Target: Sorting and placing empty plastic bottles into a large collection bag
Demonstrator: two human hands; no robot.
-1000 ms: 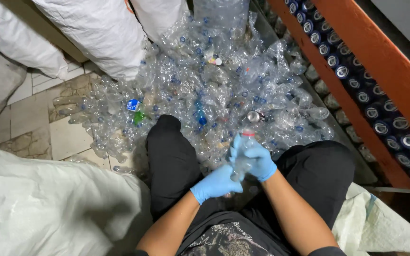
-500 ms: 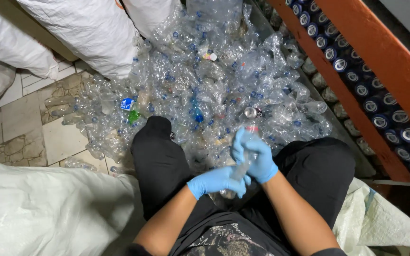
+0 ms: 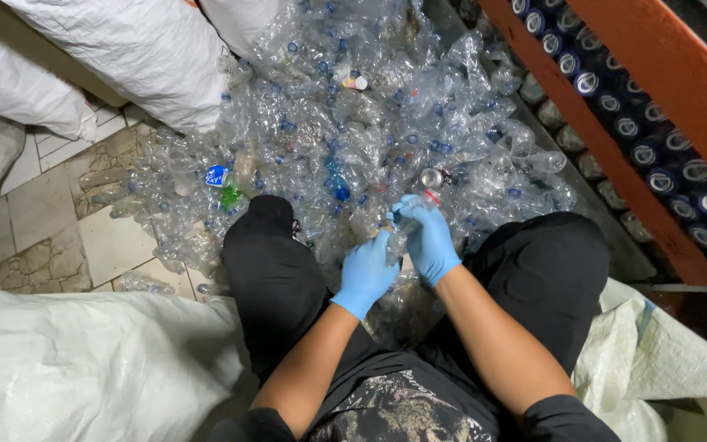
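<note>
While the person sits with knees apart above a big heap of crushed clear bottles (image 3: pixel 345 123), both hands in blue gloves meet in front of the body and work on one clear plastic bottle (image 3: pixel 407 232). The left hand (image 3: pixel 367 274) is closed around the lower part of this bottle and keeps it steady from below, I think so that it cannot turn. The right hand (image 3: pixel 430 237) is closed around the upper part, just above the left one, with fingers curled near the neck, where a small red ring shows; this looks like a twisting grip, but I cannot tell if a cap is under the fingers. The bottle is tilted away from the person, its top end pointing to the heap, and most of it is hidden between the two palms. Just beyond the right hand, a round silver can end (image 3: pixel 430 178) lies on the heap. Further from the grip, on the left-hand side, a blue label (image 3: pixel 217 175) and a green piece (image 3: pixel 230 196) lie among the bottles. White sacks (image 3: pixel 124 49) stand behind the heap, and another white sack (image 3: pixel 83 368) lies near the person's left leg. On the right-hand side, an orange shelf beam (image 3: pixel 615 106) runs above rows of dark blue cans (image 3: pixel 656 155).
</note>
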